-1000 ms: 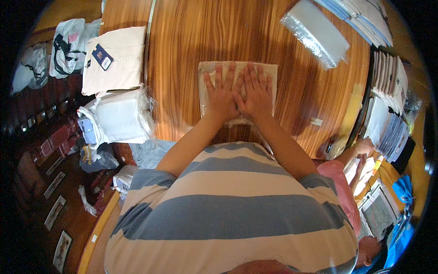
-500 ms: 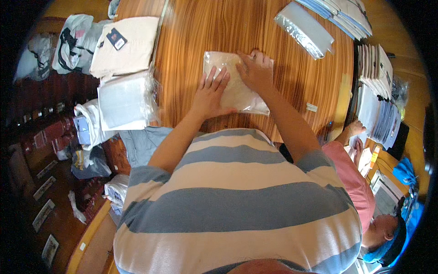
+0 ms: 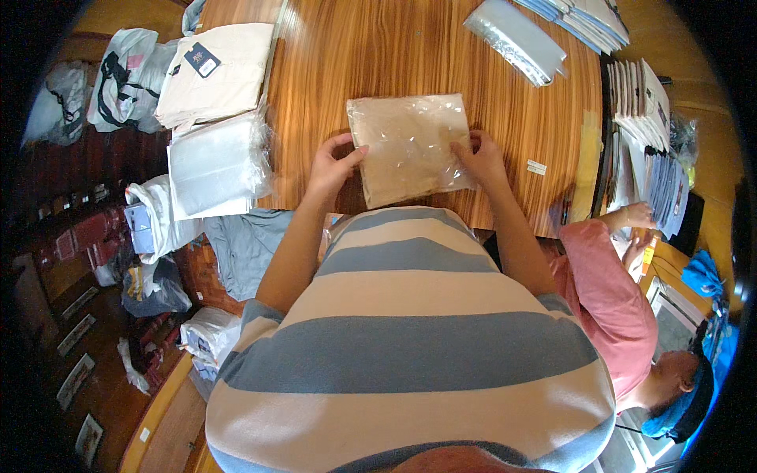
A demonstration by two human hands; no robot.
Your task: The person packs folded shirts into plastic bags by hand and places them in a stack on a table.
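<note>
A folded beige garment in a clear plastic bag [image 3: 410,150] is held in front of me over the wooden table [image 3: 339,55]. My left hand [image 3: 335,165] grips its left edge, thumb on top and fingers beneath. On the opposite edge my right hand [image 3: 479,159] pinches it the same way, its fingertips partly hidden under the bag. Light glints off the wrinkled plastic.
To the left lie a cream garment stack with a dark tag [image 3: 229,79] and a pile of clear bags [image 3: 217,169]. A clear plastic packet [image 3: 516,43] rests at the far right, near folded garments [image 3: 643,102]. A co-worker in a red shirt [image 3: 607,307] is at my right.
Both hands have gone from lying flat on top of the bagged garment to gripping its left and right edges. The bag has turned slightly and come a little nearer to me.
</note>
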